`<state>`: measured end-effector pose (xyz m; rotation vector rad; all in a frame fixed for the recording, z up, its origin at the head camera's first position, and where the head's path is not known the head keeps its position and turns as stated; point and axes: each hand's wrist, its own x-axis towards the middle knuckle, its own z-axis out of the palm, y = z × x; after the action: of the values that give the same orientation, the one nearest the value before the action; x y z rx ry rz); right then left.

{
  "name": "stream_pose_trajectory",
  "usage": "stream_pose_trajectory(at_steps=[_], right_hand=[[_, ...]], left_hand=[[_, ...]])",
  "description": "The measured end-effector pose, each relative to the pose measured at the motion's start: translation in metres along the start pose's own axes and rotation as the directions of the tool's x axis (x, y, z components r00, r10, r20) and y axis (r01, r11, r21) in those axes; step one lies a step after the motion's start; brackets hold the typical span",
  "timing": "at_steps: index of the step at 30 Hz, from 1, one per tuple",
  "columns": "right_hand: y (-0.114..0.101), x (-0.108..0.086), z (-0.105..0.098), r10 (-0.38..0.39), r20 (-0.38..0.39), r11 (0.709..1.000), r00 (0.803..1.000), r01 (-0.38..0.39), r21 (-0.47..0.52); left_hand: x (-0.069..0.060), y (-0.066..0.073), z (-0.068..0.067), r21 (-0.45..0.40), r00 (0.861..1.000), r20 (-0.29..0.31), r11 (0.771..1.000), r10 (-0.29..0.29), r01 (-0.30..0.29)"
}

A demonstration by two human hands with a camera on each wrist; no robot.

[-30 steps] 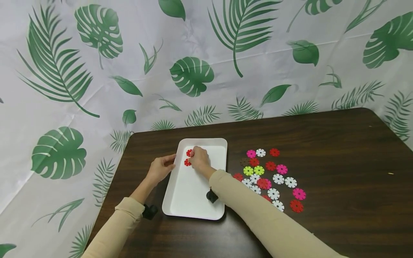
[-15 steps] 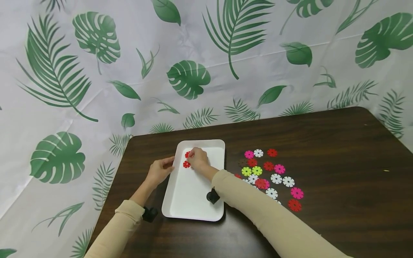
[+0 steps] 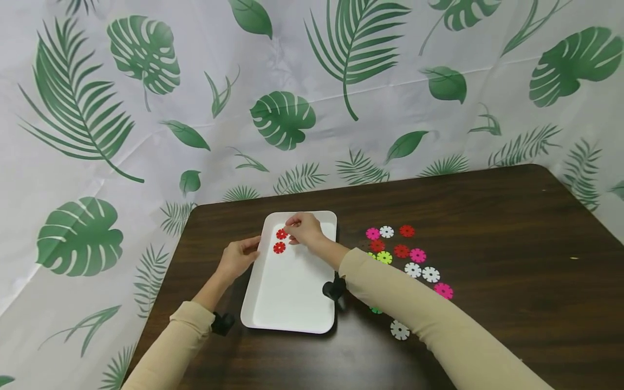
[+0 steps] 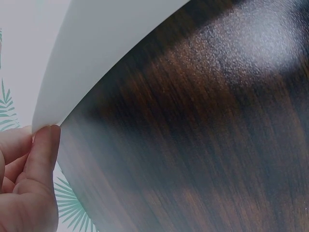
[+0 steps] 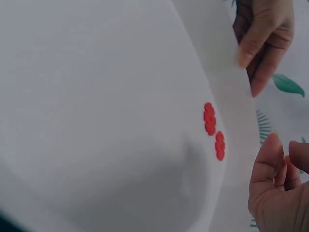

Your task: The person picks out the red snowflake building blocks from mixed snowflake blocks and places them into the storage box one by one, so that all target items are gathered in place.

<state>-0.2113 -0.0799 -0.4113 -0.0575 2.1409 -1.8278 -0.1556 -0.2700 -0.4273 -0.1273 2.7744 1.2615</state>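
Observation:
Inside the upper left of a white rectangular tray [image 3: 292, 292] lie two red notched discs, an upper one [image 3: 281, 233] and a lower one [image 3: 279, 247]; the right wrist view shows the red discs [image 5: 209, 119] close to the tray's wall. My left hand [image 3: 236, 259] holds the tray's left edge, thumb and fingertips at its wall [image 4: 96, 53]. Above the discs hovers my right hand [image 3: 308, 230], fingers loosely bent. Between the right hand's [image 5: 280, 188] thumb and fingertips there is a gap, with nothing held.
Right of the tray, several notched discs lie spread on the dark wooden table [image 3: 487, 227]: pink [image 3: 417, 255], white [image 3: 431, 274], red [image 3: 407, 231] and yellow-green [image 3: 384, 257]. My right sleeve [image 3: 414, 298] hides some of them. A leaf-print curtain [image 3: 292, 65] hangs behind the table.
My right hand has come up off the red discs, its fingers loosened, and both discs show in full. The left hand stays at the tray's edge.

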Motion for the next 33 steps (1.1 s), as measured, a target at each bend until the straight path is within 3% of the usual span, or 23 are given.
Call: stream_pose_trajectory(at_steps=[14,33], right_hand=[[-0.005,-0.011,-0.056,-0.015,0.016,0.997,1.000,0.013,0.079],[0.021,-0.029,-0.146,-0.010,-0.065,0.997,0.998,0.014,0.071]], left_hand=[[-0.001,0.004,0.000,0.003,1.000,-0.002,1.000,-0.013,0.013],[-0.001,0.001,0.002,0.013,1.000,-0.007,1.000,-0.016,0.016]])
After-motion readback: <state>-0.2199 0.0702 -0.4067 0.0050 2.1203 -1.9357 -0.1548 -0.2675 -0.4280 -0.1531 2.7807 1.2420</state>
